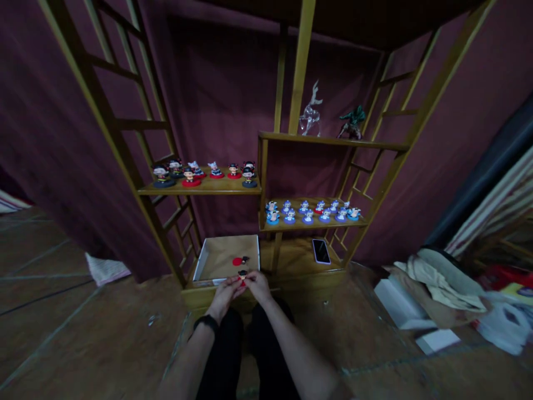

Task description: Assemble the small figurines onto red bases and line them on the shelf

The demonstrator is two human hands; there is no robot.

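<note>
My left hand and my right hand meet at the front edge of a shallow cardboard box on the bottom shelf. Both pinch a small figurine on a red base between their fingertips. Inside the box lie a loose red disc and a small dark piece. A dark band sits on my left wrist.
A wooden shelf unit stands before a dark red wall. Several red- and dark-based figurines line the left shelf, several blue-based ones the right. A phone lies on the bottom shelf. A glass deer and green figure stand higher. White boxes and cloth lie right.
</note>
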